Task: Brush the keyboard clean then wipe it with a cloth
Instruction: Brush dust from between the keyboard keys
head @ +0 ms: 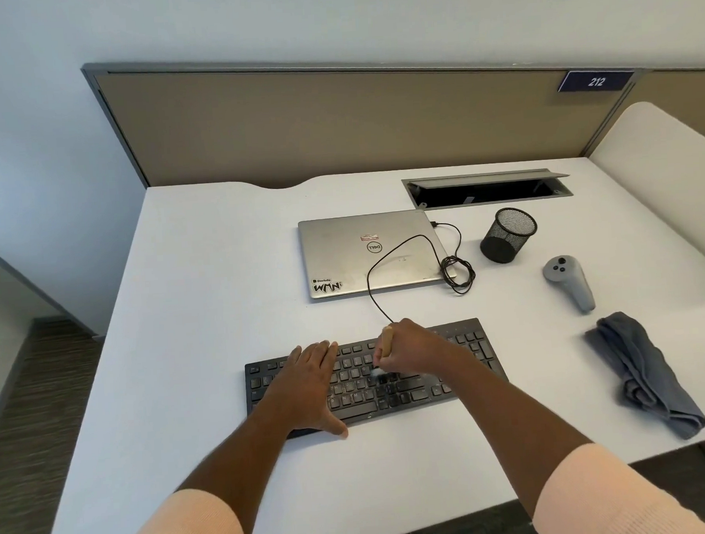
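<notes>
Brush (386, 346) touches the keyboard (471, 352), right hand (414, 350) with its grip clamped round it; left hand (311, 378) lies flat, fingers straight.

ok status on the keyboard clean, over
Left hand flat on keyboard. Right hand grips brush, bristles on middle keys. Cloth off to the right, untouched. Nothing in the way.

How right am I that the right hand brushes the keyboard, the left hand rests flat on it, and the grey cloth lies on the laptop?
One thing is wrong. The head view shows the grey cloth lying on the desk, right of the keyboard, apart from the laptop; the rest holds.
</notes>
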`<action>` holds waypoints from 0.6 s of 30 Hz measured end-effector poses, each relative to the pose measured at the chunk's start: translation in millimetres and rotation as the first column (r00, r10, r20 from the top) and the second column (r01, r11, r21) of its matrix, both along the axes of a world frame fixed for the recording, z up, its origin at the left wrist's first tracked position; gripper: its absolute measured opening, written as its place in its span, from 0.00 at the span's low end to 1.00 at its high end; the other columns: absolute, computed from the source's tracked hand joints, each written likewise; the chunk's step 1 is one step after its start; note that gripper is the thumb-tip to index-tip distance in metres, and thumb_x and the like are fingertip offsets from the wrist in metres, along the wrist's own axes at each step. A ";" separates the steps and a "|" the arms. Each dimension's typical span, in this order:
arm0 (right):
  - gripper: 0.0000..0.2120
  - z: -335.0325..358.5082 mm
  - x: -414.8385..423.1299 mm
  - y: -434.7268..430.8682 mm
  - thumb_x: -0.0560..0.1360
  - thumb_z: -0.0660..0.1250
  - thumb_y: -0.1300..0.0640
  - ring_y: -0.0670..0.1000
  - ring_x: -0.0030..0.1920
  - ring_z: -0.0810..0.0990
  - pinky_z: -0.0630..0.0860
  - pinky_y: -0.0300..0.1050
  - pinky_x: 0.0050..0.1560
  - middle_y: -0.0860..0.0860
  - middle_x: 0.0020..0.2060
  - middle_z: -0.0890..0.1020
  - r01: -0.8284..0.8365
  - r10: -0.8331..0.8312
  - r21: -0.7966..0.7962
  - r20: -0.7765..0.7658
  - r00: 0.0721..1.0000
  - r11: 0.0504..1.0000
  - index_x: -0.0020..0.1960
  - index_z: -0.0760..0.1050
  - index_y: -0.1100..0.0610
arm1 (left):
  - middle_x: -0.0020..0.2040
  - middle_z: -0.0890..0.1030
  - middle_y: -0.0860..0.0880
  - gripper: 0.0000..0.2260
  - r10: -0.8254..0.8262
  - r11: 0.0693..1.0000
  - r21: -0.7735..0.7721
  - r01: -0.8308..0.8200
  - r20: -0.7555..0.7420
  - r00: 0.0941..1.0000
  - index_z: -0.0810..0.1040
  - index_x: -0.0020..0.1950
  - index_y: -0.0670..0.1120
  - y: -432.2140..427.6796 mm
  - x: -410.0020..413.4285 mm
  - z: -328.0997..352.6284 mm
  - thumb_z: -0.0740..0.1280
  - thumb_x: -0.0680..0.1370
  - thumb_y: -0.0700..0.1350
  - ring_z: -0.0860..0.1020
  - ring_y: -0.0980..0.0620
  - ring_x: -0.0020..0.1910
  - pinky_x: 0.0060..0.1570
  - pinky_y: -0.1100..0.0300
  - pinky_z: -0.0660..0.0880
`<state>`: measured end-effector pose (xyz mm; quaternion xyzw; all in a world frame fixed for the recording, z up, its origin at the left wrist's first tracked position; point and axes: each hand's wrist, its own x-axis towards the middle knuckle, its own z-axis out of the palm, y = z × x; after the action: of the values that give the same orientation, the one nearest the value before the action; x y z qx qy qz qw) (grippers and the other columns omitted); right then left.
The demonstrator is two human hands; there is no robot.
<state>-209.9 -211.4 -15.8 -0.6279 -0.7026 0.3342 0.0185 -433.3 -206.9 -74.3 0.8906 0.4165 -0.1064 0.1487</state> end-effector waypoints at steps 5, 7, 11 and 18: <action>0.05 9.4 12.9 9.2 0.71 0.69 0.62 0.40 0.40 0.82 0.77 0.33 0.40 0.45 0.39 0.84 0.049 -0.047 -0.042 0.053 0.997 0.998 0.43 0.84 0.57 | 0.82 0.46 0.44 0.62 -0.002 1.000 0.010 0.002 0.001 1.000 0.39 0.81 0.43 -0.1 0.2 0.3 0.70 0.65 0.74 0.46 0.46 0.81 0.77 0.50 0.41; 0.07 13.0 9.2 6.1 0.71 0.69 0.63 0.33 0.34 0.79 0.71 0.25 0.33 0.38 0.35 0.83 0.054 -0.056 -0.071 -0.029 0.998 0.996 0.44 0.86 0.57 | 0.82 0.47 0.44 0.62 -0.003 1.000 0.013 0.003 0.002 1.000 0.39 0.81 0.43 0.1 0.4 0.7 0.70 0.65 0.74 0.46 0.46 0.80 0.77 0.49 0.41; 0.07 4.8 21.1 1.5 0.73 0.70 0.61 0.39 0.39 0.81 0.75 0.32 0.38 0.50 0.45 0.86 0.065 -0.063 -0.048 0.041 0.997 0.997 0.48 0.86 0.61 | 0.82 0.47 0.44 0.62 -0.001 1.000 0.010 0.001 0.008 1.000 0.39 0.81 0.43 0.0 0.5 0.0 0.70 0.64 0.74 0.46 0.46 0.80 0.77 0.49 0.42; 0.07 15.0 42.7 9.5 0.78 0.62 0.57 0.55 0.44 0.79 0.69 0.43 0.38 0.52 0.39 0.77 0.188 -0.194 0.050 0.304 0.932 0.981 0.43 0.71 0.59 | 0.82 0.45 0.44 0.62 -0.001 1.000 0.007 0.001 0.011 1.000 0.39 0.81 0.43 -0.1 -0.5 -1.3 0.70 0.64 0.74 0.45 0.46 0.81 0.76 0.51 0.38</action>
<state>-167.2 -202.0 -0.8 -0.7375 -0.6357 0.2219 -0.0526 -433.9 -207.0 -75.6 0.8919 0.4155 -0.1002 0.1478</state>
